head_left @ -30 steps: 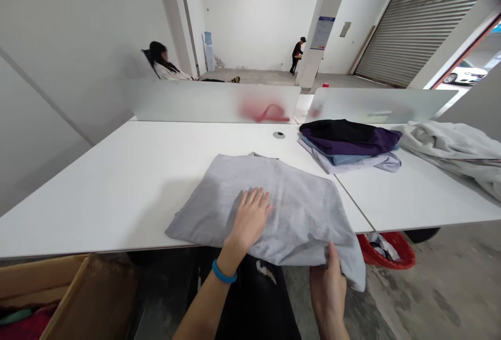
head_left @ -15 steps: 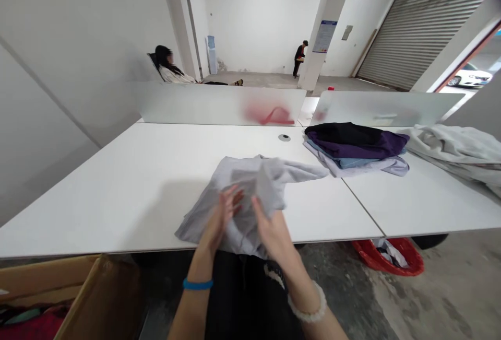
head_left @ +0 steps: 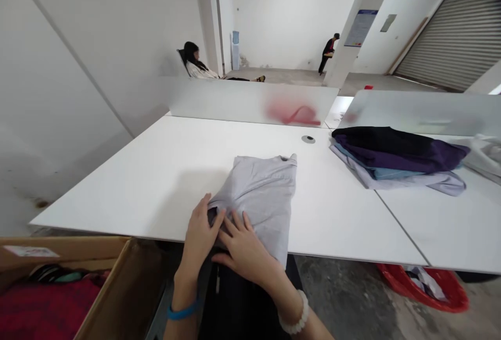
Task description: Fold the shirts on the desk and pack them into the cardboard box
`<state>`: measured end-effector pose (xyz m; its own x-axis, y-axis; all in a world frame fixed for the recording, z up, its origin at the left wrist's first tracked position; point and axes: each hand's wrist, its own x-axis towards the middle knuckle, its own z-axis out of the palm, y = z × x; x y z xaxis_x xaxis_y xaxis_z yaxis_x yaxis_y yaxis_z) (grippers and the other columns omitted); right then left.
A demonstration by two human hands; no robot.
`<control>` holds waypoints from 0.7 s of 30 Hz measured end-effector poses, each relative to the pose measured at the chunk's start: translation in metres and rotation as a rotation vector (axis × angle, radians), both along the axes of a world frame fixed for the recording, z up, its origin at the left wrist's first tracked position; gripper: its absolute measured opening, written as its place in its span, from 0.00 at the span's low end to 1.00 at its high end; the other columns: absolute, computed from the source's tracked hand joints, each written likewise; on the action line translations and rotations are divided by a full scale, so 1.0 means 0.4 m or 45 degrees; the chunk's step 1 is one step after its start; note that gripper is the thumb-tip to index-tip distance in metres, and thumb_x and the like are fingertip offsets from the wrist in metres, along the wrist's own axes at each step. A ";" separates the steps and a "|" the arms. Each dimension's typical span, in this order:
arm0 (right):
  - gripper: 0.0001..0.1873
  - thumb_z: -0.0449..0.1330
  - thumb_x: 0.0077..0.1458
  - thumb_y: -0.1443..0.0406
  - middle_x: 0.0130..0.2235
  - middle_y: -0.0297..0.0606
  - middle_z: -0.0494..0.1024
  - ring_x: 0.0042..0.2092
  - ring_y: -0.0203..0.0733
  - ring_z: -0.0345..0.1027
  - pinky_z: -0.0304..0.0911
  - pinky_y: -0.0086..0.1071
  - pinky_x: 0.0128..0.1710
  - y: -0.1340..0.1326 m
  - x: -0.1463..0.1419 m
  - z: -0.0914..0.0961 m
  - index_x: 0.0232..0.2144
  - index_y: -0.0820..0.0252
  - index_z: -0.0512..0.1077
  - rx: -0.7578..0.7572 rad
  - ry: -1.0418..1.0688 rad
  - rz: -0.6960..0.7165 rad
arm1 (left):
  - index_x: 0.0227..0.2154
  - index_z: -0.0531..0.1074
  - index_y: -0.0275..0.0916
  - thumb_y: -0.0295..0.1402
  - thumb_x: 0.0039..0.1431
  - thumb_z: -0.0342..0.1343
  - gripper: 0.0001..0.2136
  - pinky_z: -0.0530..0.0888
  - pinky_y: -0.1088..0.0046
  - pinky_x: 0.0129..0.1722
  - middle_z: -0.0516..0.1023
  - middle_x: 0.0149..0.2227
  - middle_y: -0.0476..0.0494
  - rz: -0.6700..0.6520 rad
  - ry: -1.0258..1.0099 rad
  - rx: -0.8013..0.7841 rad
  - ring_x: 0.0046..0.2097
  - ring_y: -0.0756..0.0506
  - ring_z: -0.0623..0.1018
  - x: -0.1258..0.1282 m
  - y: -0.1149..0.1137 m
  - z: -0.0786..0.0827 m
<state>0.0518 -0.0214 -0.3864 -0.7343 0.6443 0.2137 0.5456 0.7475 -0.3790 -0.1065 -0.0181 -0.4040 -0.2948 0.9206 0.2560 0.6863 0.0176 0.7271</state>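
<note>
A light grey shirt (head_left: 264, 188) lies folded into a narrow block at the front of the white table, with small faint lettering near its upper end. Its lower end hangs a little over the table's front edge. My left hand (head_left: 200, 233) has the shirt's lower left edge between thumb and fingers, beside a small dark gap in the cloth. Flat on the lower part of the shirt rests my right hand (head_left: 248, 248), its fingers spread and pointing up and left, close to the left thumb.
A stack of folded clothes (head_left: 395, 154) sits to the right, with pale cloth (head_left: 485, 154) beyond. Frosted dividers (head_left: 242, 101) line the table's back. Below are a cardboard box (head_left: 113, 277) of clothes and a red bin (head_left: 456, 298). Two people are in the background.
The shirt's sleeve that stretched right is folded in, and the cloth lies flatter and narrower. My right hand has come down onto it; my left moved to its edge. The view has turned left.
</note>
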 end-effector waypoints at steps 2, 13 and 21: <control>0.27 0.54 0.60 0.53 0.63 0.45 0.61 0.65 0.55 0.49 0.48 0.56 0.62 -0.006 0.040 0.025 0.58 0.58 0.64 -0.063 0.076 0.021 | 0.56 0.63 0.33 0.47 0.61 0.44 0.27 0.63 0.53 0.58 0.69 0.56 0.31 -0.035 0.117 -0.009 0.59 0.36 0.68 0.022 0.026 -0.021; 0.23 0.49 0.61 0.55 0.43 0.47 0.75 0.42 0.48 0.68 0.67 0.44 0.43 0.037 0.314 -0.072 0.52 0.62 0.68 -0.292 0.709 -1.061 | 0.47 0.68 0.31 0.52 0.57 0.42 0.29 0.57 0.49 0.61 0.69 0.55 0.27 0.172 0.242 -0.054 0.62 0.30 0.61 -0.013 0.023 -0.035; 0.36 0.52 0.59 0.50 0.56 0.49 0.67 0.43 0.46 0.71 0.68 0.42 0.44 0.037 0.250 -0.040 0.65 0.56 0.50 -0.770 0.947 -0.848 | 0.38 0.73 0.39 0.41 0.53 0.59 0.13 0.75 0.71 0.41 0.79 0.33 0.45 0.349 -1.043 -0.333 0.41 0.44 0.78 0.043 -0.097 0.036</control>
<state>0.1518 -0.0068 -0.4023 -0.0358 0.9991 -0.0244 0.2551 -0.0145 -0.9668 -0.0891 -0.0569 -0.3895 -0.5100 0.7907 -0.3386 -0.0977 0.3379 0.9361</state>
